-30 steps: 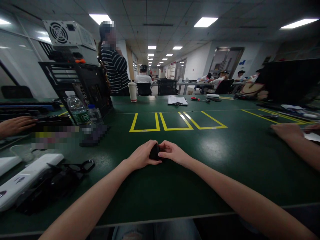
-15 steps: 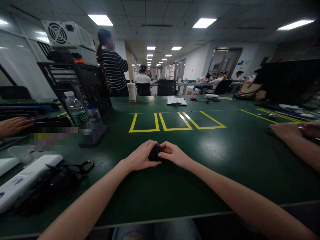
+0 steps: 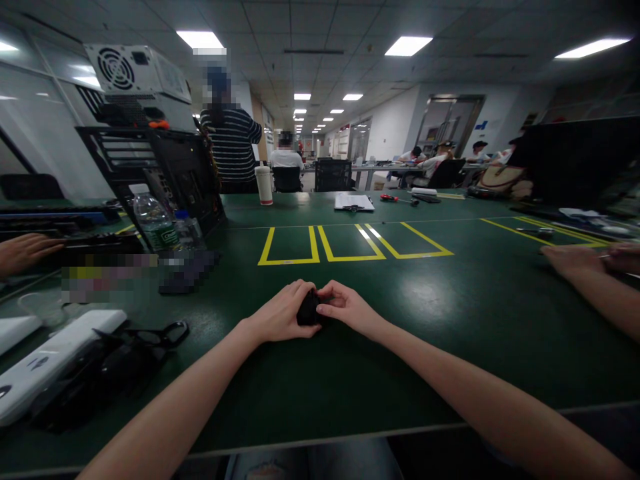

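Between my two hands is a small black object, low over the green tabletop; its kind cannot be made out. My left hand wraps round it from the left, thumb below and fingers above. From the other side, the fingers and thumb of my right hand pinch its right edge. Part of the object is hidden by the fingers. Beyond the hands, yellow tape outlines mark the table.
At the left lie a white power strip and black cables; water bottles stand beside an open computer case. A cup, clipboard and red screwdriver are farther back. Other people's hands are at both sides.
My hands stay in nearly the same place, and the black object has turned slightly between them. The standing person in the striped top has turned away.
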Action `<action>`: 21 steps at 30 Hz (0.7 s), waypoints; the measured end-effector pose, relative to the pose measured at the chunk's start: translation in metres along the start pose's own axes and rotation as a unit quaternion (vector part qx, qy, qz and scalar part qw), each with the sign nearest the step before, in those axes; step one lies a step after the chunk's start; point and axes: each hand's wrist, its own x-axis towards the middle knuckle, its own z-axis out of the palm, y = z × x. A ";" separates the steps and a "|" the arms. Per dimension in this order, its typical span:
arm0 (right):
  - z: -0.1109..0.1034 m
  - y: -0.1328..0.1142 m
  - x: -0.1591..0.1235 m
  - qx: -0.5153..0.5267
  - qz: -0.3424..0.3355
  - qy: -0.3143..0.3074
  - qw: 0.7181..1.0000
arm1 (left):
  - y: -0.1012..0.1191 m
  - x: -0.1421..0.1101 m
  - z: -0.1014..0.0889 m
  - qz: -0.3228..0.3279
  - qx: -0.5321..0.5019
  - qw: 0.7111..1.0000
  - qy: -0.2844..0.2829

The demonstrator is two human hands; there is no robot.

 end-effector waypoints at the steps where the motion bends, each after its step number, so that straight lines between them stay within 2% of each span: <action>1: 0.000 0.001 0.000 -0.001 0.006 0.004 1.000 | 0.000 0.000 0.000 0.000 -0.001 1.000 0.001; 6: -0.001 0.003 0.001 -0.017 0.048 0.013 0.999 | -0.003 -0.001 0.001 -0.007 -0.001 1.000 0.002; 14: -0.002 0.000 0.005 -0.029 -0.001 0.018 0.999 | -0.010 0.006 0.005 0.007 0.023 1.000 0.019; 21: 0.000 0.001 0.003 -0.011 -0.011 0.016 1.000 | -0.008 0.004 0.007 0.007 0.036 0.999 0.023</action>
